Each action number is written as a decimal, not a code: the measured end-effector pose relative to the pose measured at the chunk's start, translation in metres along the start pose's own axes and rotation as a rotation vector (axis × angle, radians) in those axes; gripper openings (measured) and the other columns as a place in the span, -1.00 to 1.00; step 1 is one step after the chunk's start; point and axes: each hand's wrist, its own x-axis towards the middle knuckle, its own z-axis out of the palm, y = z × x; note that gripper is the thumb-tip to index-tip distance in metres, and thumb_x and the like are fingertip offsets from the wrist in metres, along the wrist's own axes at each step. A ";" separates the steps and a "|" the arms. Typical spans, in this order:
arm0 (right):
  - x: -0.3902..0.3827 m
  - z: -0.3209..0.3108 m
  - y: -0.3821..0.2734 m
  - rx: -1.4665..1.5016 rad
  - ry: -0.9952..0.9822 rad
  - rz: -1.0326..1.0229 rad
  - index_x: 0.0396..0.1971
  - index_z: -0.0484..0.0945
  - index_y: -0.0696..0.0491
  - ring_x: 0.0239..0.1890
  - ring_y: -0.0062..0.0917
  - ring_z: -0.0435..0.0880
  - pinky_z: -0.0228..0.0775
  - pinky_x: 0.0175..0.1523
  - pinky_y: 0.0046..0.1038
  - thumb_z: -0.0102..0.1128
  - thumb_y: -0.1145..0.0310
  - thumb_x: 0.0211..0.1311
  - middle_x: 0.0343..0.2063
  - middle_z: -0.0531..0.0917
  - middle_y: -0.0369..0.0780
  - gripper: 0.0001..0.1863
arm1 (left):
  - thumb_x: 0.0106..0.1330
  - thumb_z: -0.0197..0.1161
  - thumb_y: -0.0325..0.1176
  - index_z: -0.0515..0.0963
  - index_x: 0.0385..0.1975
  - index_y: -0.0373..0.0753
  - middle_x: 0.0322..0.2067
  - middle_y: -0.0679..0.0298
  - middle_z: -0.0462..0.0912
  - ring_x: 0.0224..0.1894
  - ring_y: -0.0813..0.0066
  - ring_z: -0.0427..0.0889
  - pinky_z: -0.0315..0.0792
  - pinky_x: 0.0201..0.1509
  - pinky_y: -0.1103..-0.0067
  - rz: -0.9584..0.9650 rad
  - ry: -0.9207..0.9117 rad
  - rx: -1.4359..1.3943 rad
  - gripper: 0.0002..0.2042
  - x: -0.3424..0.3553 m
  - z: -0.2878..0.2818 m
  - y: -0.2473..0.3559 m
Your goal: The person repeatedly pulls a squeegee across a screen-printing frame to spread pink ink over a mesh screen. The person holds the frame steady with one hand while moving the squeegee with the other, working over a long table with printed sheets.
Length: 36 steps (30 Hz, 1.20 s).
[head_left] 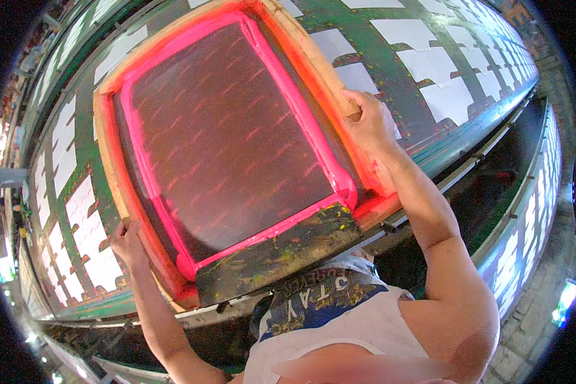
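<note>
A wooden screen-printing frame [326, 70] lies tilted across the long table, its inner sides stained orange-red. Bright pink ink [297, 121] runs in a thick band around the dark mesh [217, 128], which carries rows of short slanted dashes. My left hand [128, 242] is closed on the frame's left side, toward the near corner. Farther up the opposite side, my right hand [371, 121] grips the wooden edge. A wide, dark, paint-spattered board [278, 253], apparently a squeegee, rests along the frame's near end, touched by neither hand.
White cut pieces [445, 99] lie in rows on the green table [419, 137]; some on the left [86, 211] bear small pink marks. A metal rail [486, 150] follows the near edge. Another table with white pieces [525, 224] stands at the right, beside a paved floor [525, 326].
</note>
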 end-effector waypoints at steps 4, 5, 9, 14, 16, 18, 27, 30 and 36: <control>0.007 -0.033 0.075 0.006 0.031 0.054 0.21 0.75 -0.05 0.12 -0.02 0.80 0.68 0.20 -0.10 0.47 0.46 0.17 0.03 0.81 -0.03 -0.47 | 0.24 0.42 -0.62 0.74 -0.37 -0.31 -0.43 0.48 0.58 -0.34 0.63 0.50 0.41 -0.18 0.60 -0.001 0.013 0.093 -0.94 -0.041 0.072 0.040; 0.009 -0.041 0.093 0.016 0.041 0.054 0.21 0.74 -0.05 0.13 -0.03 0.80 0.68 0.21 -0.10 0.47 0.46 0.17 0.04 0.82 -0.04 -0.47 | 0.24 0.43 -0.62 0.74 -0.37 -0.31 -0.43 0.48 0.58 -0.34 0.64 0.50 0.41 -0.18 0.60 0.049 0.009 0.050 -0.94 -0.050 0.089 0.051; 0.013 -0.072 0.158 0.020 0.059 0.098 0.21 0.74 -0.03 0.14 -0.06 0.81 0.69 0.22 -0.12 0.47 0.48 0.18 0.06 0.82 -0.05 -0.47 | 0.25 0.45 -0.62 0.75 -0.33 -0.34 -0.42 0.49 0.61 -0.34 0.66 0.49 0.40 -0.21 0.60 0.046 0.032 0.035 -0.94 -0.086 0.152 0.082; 0.019 -0.102 0.217 0.054 0.076 0.121 0.21 0.72 0.02 0.16 -0.07 0.82 0.68 0.27 -0.15 0.48 0.49 0.21 0.10 0.83 -0.06 -0.49 | 0.24 0.48 -0.60 0.78 -0.32 -0.34 -0.44 0.47 0.62 -0.36 0.65 0.49 0.41 -0.22 0.58 0.072 0.014 0.072 -0.94 -0.118 0.200 0.098; 0.025 -0.112 0.234 0.012 0.070 0.106 0.23 0.71 0.04 0.15 -0.06 0.83 0.67 0.27 -0.15 0.48 0.44 0.28 0.11 0.83 -0.05 -0.51 | 0.23 0.48 -0.59 0.78 -0.32 -0.35 -0.45 0.45 0.62 -0.36 0.63 0.50 0.42 -0.22 0.56 0.076 0.051 0.056 -0.93 -0.130 0.217 0.103; 0.027 -0.119 0.247 0.066 0.048 0.129 0.24 0.71 0.05 0.19 -0.07 0.81 0.66 0.28 -0.15 0.47 0.44 0.29 0.12 0.82 -0.03 -0.51 | 0.22 0.49 -0.58 0.78 -0.32 -0.36 -0.45 0.44 0.63 -0.37 0.61 0.50 0.44 -0.21 0.54 0.032 0.083 0.060 -0.92 -0.139 0.229 0.109; 0.027 -0.117 0.282 0.181 -0.039 0.153 0.34 0.66 0.10 0.30 -0.07 0.74 0.59 0.39 -0.15 0.42 0.44 0.35 0.22 0.77 0.00 -0.46 | 0.13 0.57 -0.40 0.84 -0.22 -0.32 -0.36 0.21 0.82 -0.29 0.40 0.71 0.61 -0.10 0.39 0.080 0.090 0.292 -0.77 -0.142 0.233 0.101; 0.027 -0.119 0.278 0.131 -0.042 0.124 0.40 0.61 0.10 0.34 -0.04 0.72 0.57 0.42 -0.14 0.40 0.42 0.39 0.30 0.72 0.04 -0.43 | 0.13 0.57 -0.38 0.84 -0.21 -0.34 -0.32 0.15 0.83 -0.29 0.36 0.74 0.62 -0.11 0.36 0.064 0.078 0.199 -0.75 -0.139 0.236 0.092; -0.021 -0.147 0.204 -0.271 -0.097 -0.139 0.44 0.59 0.12 0.46 0.07 0.58 0.43 0.58 0.00 0.52 0.34 0.36 0.39 0.63 0.09 -0.35 | 0.10 0.56 -0.34 0.83 -0.22 -0.36 -0.38 0.07 0.79 -0.31 0.24 0.78 0.63 -0.13 0.31 -0.038 0.044 0.224 -0.71 -0.141 0.251 0.091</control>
